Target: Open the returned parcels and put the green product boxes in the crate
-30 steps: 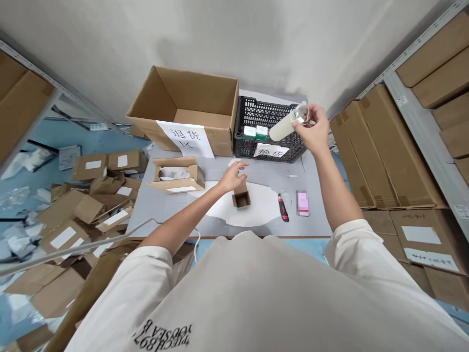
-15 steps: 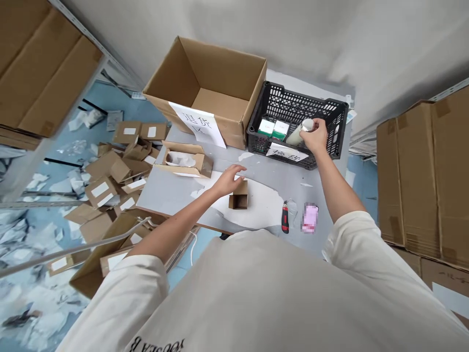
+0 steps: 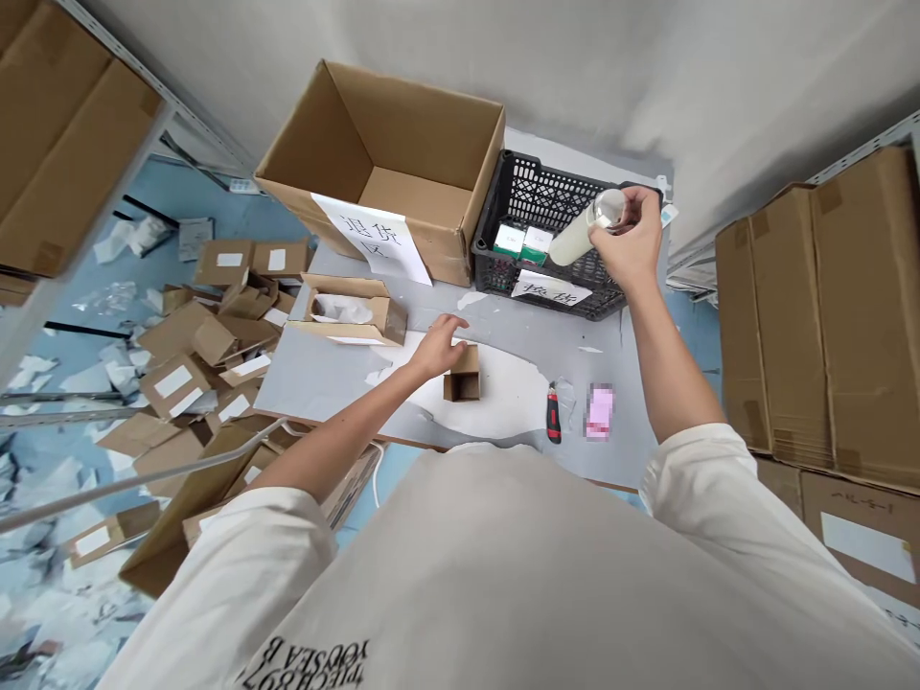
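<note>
My right hand [image 3: 632, 244] is closed around the end of a white cylindrical bottle [image 3: 579, 235] with a clear cap, held tilted above the black plastic crate [image 3: 503, 187]. Inside the crate lie two green-and-white small boxes [image 3: 523, 243]. My left hand [image 3: 435, 347] rests with curled fingers on the top of a small open cardboard box [image 3: 462, 376] on the grey table [image 3: 323, 369].
A large open carton [image 3: 388, 163] with a paper label stands at the table's back left. An opened flat box [image 3: 352, 309] lies near it. A red-black utility knife [image 3: 552, 415] and a pink item [image 3: 599, 411] lie at the front. Cartons litter the floor left; stacked cartons [image 3: 819, 316] stand right.
My right hand dipped the bottle down into the crate, then lifted it back up above the crate. The left hand settled onto the small box. The camera view shifted.
</note>
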The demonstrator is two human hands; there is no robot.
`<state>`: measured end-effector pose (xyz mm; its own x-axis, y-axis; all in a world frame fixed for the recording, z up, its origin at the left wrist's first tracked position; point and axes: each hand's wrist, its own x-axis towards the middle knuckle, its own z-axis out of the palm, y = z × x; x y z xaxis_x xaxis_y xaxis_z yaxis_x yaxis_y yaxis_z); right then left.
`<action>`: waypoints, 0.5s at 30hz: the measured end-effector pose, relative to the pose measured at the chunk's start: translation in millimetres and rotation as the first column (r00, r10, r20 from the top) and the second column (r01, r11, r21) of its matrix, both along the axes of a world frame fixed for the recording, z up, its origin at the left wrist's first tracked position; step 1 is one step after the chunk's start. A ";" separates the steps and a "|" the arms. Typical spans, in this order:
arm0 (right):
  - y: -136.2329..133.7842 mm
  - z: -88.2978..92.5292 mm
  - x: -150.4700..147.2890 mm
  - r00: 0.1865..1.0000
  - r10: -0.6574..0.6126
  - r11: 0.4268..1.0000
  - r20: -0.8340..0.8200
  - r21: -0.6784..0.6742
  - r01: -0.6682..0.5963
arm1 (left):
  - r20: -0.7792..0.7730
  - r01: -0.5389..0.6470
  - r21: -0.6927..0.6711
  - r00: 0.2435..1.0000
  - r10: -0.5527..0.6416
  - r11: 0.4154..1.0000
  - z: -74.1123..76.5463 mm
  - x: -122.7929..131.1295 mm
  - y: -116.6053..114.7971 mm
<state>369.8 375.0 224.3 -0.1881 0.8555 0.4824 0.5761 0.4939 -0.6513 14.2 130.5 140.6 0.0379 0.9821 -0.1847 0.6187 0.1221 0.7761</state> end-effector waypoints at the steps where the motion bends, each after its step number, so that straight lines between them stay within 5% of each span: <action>1: -11.3 7.9 -6.2 0.999 0.030 0.999 -0.031 -0.030 -0.031 | -0.029 -0.041 -0.015 0.999 0.041 0.999 -2.7 -4.8 -2.9; 4: -57.9 23.2 -36.1 0.973 0.193 0.965 -0.124 -0.156 -0.211 | -0.049 -0.141 -0.104 0.989 0.136 0.985 -15.2 -22.6 -14.4; 9: -144.8 11.7 -92.9 0.873 0.397 0.778 -0.284 -0.400 -0.484 | 0.194 -0.062 -0.407 0.969 0.152 0.911 -29.8 -37.4 -36.6; 12: -179.5 -5.1 -111.0 0.852 0.413 0.707 -0.322 -0.477 -0.523 | 0.181 -0.013 -0.551 0.974 0.134 0.834 -21.4 -31.3 -43.6; 15: -200.0 -15.1 -115.9 0.864 0.411 0.679 -0.291 -0.534 -0.503 | 0.153 -0.007 -0.578 0.981 0.117 0.816 -7.2 -23.2 -45.6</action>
